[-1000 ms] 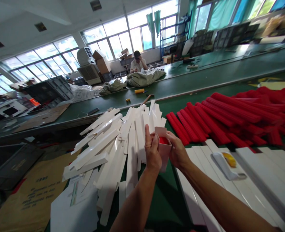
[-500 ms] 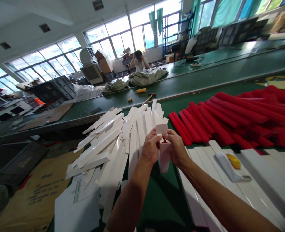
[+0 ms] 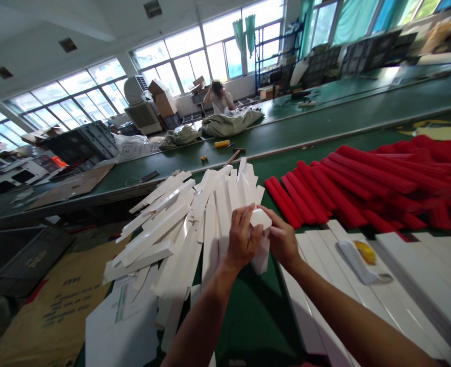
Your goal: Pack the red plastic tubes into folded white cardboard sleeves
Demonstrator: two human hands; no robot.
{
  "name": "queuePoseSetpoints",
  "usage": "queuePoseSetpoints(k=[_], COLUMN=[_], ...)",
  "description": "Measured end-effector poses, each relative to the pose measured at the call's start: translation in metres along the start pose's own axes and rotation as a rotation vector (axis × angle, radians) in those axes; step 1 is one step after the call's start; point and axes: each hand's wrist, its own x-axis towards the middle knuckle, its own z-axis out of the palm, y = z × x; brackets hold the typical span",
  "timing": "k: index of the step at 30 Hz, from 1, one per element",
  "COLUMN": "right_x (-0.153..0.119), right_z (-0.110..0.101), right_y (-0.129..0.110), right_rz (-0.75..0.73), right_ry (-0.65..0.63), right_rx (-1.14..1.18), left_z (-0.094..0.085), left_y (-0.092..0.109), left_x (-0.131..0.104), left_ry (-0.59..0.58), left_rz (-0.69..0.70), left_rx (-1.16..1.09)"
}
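A long, narrow white carton (image 3: 261, 255) points away from me above the green table, held at its near end. My left hand (image 3: 244, 235) is closed on its left side, with the thumb at the end flap (image 3: 261, 219). On the right side, my right hand (image 3: 282, 238) grips the same carton, fingers against the flap's edge. The flap lies bent over the carton's opening, so its inside is hidden. White unfolded cartons (image 3: 172, 224) are heaped left of my hands. Red ribbed tubes (image 3: 363, 183) are piled to the right, beyond a row of closed white cartons (image 3: 325, 275).
A white tape dispenser with yellow tape (image 3: 365, 260) rests on the closed cartons. A hammer (image 3: 234, 156) and a yellow-handled tool (image 3: 222, 143) lie farther back. Another person (image 3: 220, 99) sits across the conveyor (image 3: 325, 120). A grey crate (image 3: 22, 260) stands low at left.
The carton's end flap, upright before with red showing inside the opening, is now folded down over it. My left fingers have moved up around the flap.
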Motion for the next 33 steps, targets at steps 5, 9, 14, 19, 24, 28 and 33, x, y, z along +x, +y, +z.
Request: queuePoseSetpoints(k=[5, 9, 14, 19, 24, 28, 33], right_x=[-0.007, -0.008, -0.011, -0.007, -0.005, -0.004, -0.001], right_z=[0.004, 0.010, 0.009, 0.011, 0.011, 0.010, 0.007], right_y=[0.009, 0.013, 0.015, 0.015, 0.017, 0.016, 0.014], right_rz=[-0.301, -0.369, -0.407, -0.449, -0.484, -0.496, -0.496], right_ry=[-0.059, -0.049, -0.112, -0.151, -0.162, -0.201, -0.236], right_rx=[-0.469, -0.635, -0.656, -0.637, -0.607, -0.569, -0.542], left_z=[-0.016, -0.030, -0.048, -0.056, -0.059, -0.057, -0.050], left_y=[-0.002, 0.004, 0.019, 0.031, 0.030, 0.027, 0.024], left_x=[0.006, 0.010, 0.018, 0.030, 0.035, 0.032, 0.026], left_ry=[-0.094, -0.210, -0.382, -0.504, -0.542, -0.558, -0.609], left_rz=[0.113, 0.099, 0.054, 0.089, 0.226, 0.284, 0.330], left_rx=[0.205, 0.285, 0.420, 0.550, 0.493, 0.525, 0.630])
